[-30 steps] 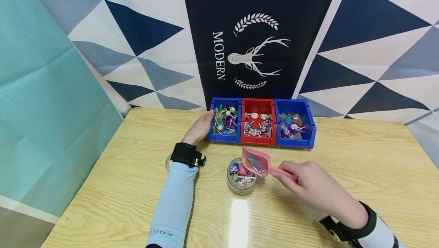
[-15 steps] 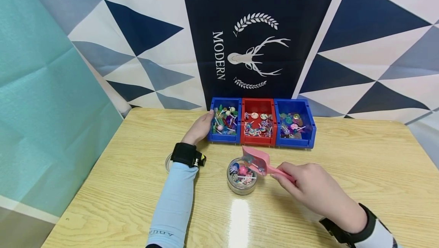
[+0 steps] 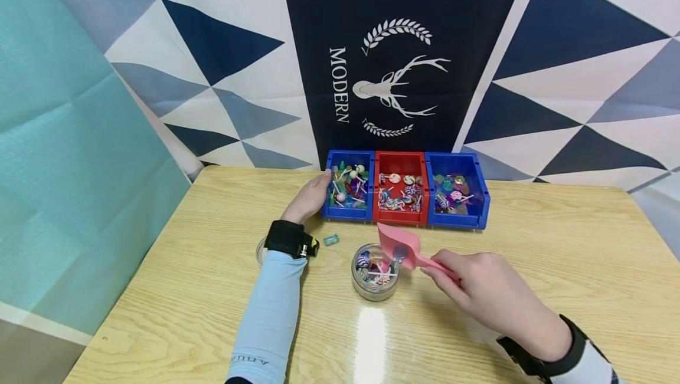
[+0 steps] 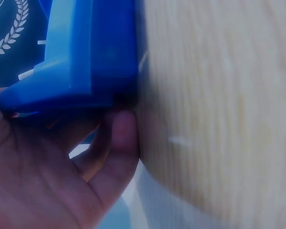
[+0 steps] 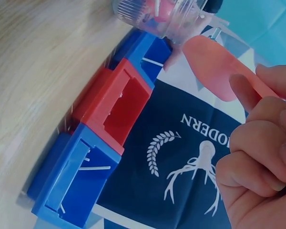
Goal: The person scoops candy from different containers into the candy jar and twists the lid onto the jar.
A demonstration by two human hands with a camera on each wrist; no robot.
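In the head view, my right hand [image 3: 486, 284] grips the handle of a pink scoop [image 3: 392, 236], its blade tipped over the rim of a glass jar [image 3: 374, 294]. A clear bluish piece rests near the scoop's base. Inside the jar lie striped balls, a pink piece and a white stick. My left hand [image 3: 308, 198] holds the outer side of the left blue bin [image 3: 347, 214], fingers curled against its side in the left wrist view. That bin contains mixed small candy-like charms. A small teal piece [image 3: 331, 240] lies on the table left of the jar.
A red bin [image 3: 401, 217] with lollipop charms and another blue bin [image 3: 459, 222] with mixed charms stand joined to the left one. A round clear lid [image 3: 260, 252] lies partly hidden beneath the left wrist. A patterned cloth [image 3: 249, 65] hangs behind the wooden table [image 3: 186, 313].
The scoop has tipped further toward the jar and most of its load has slid out. A teal piece now lies on the table. The left hand has stayed still.
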